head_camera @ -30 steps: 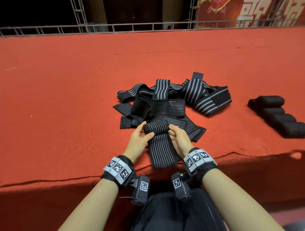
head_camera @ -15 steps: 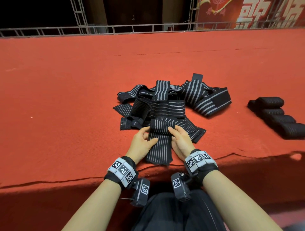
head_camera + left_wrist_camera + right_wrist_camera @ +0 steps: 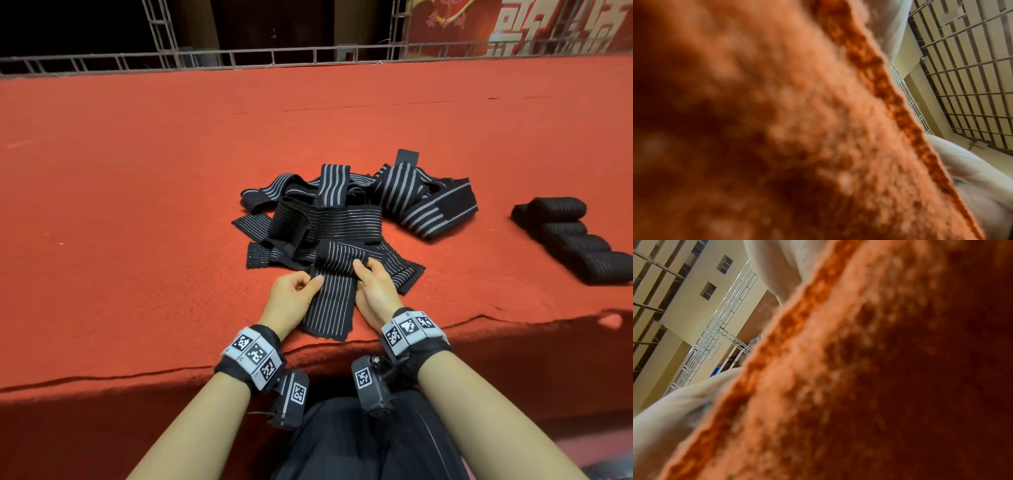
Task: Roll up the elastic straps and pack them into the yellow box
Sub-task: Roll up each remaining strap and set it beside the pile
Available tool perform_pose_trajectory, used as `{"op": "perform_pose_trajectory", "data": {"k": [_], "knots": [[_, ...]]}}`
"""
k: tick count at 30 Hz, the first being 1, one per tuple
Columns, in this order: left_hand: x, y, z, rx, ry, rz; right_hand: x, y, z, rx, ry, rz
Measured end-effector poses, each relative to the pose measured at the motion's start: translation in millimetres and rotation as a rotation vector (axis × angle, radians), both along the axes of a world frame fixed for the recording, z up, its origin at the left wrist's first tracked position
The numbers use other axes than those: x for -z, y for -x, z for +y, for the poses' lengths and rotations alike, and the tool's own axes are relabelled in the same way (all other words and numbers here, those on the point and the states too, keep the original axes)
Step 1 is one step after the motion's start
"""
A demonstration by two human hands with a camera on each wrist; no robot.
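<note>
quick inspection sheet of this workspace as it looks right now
surface: red carpet, front edge by the wrists
job's things: striped strap half rolled, tail toward the person; loose strap pile behind it; four rolled straps at right; yellow box not in view
clutter: nothing seen
grippers: left hand and right hand grip the roll's ends
cables: thin wire by the left wrist camera
surroundings: metal truss railing, red banner
</note>
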State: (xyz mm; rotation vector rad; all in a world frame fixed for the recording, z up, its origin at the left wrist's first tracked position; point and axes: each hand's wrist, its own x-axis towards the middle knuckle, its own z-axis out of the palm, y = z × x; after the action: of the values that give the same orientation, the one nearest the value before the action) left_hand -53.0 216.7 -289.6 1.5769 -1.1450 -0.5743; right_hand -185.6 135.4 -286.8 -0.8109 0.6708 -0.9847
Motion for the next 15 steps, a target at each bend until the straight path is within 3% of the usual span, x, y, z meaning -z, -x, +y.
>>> {"op": "perform_pose_trajectory", "data": {"k": [7, 12, 15], "knots": [[1, 1, 4, 0.027, -0.077, 0.082, -1, 2, -2, 0.025, -0.029, -0.008], [-10, 6, 9, 0.000, -0.029, 0.039, -1, 2, 0, 0.004, 0.008, -0.001], [-10, 6, 10, -0.003, -0.047, 0.143, -2, 3, 1, -0.031, 0.036, -0.007]]}}
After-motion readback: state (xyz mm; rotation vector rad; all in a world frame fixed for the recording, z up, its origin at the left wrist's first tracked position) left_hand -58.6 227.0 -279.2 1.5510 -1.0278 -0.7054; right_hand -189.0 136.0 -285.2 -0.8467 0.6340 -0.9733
